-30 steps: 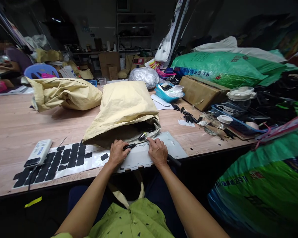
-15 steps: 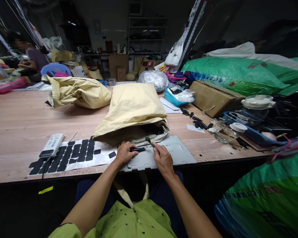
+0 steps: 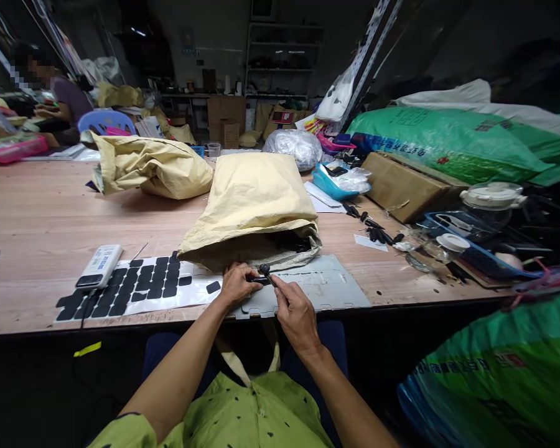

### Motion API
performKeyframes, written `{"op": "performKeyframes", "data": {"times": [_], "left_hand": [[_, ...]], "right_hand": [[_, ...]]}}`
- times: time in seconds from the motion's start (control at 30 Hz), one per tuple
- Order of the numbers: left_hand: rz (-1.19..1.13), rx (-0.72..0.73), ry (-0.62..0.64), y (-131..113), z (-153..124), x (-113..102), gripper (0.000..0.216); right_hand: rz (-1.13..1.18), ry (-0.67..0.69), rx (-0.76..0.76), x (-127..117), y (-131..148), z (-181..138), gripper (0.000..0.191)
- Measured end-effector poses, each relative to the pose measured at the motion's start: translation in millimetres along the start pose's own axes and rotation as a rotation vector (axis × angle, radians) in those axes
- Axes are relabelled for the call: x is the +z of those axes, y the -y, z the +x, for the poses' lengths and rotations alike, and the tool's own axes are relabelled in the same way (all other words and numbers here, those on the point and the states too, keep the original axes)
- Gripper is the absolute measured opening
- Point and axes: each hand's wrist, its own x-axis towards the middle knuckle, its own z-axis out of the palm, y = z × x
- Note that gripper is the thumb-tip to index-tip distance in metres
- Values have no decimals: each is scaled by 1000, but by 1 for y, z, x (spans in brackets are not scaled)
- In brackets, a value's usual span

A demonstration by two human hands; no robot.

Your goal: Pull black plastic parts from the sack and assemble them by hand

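My left hand point(image 3: 237, 284) is closed at the front of the work surface, its fingers on slender black pieces point(image 3: 262, 281); their kind is unclear. My right hand point(image 3: 299, 316) pinches a thin dark stick with a round knob point(image 3: 264, 269), its knob close above the left fingertips. Both hands are over a grey board point(image 3: 324, 289) at the table's front edge. Just behind them, a cream sack point(image 3: 261, 190) lies with its mouth facing me and dark items inside. White backing sheets with black rounded patches point(image 3: 155, 280) are left of my left hand.
A white handheld device point(image 3: 99, 266) lies on the wooden table point(image 3: 37, 218). Another cream sack point(image 3: 158, 168) is behind it. To the right are black pieces point(image 3: 378, 235), a cardboard box point(image 3: 408, 186) and a blue tray point(image 3: 476, 242). A person point(image 3: 70, 102) sits far left.
My right hand has moved left, bringing the knobbed stick to the black pieces by my left fingers. My left hand stays nearly in place. The camera view has shifted slightly.
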Motion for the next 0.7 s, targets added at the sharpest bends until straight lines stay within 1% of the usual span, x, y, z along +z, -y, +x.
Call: {"op": "performKeyframes", "data": {"times": [0.17, 0.37, 0.53, 0.6, 0.7], "left_hand": [[12, 0, -13, 0, 0, 1, 13], [2, 2, -30, 2, 1, 3, 17], [13, -8, -32, -1, 0, 2, 18], [14, -9, -27, -2, 0, 1, 17], [24, -6, -27, -3, -1, 0, 16]], "right_hand": [[-60, 72, 53, -1, -1, -2, 39], [-48, -30, 59, -9, -6, 0, 39], [-97, 41, 81, -10, -11, 0, 39], [-123, 3, 81, -11, -16, 6, 39], [-215, -82, 87, -12, -29, 26, 38]]}}
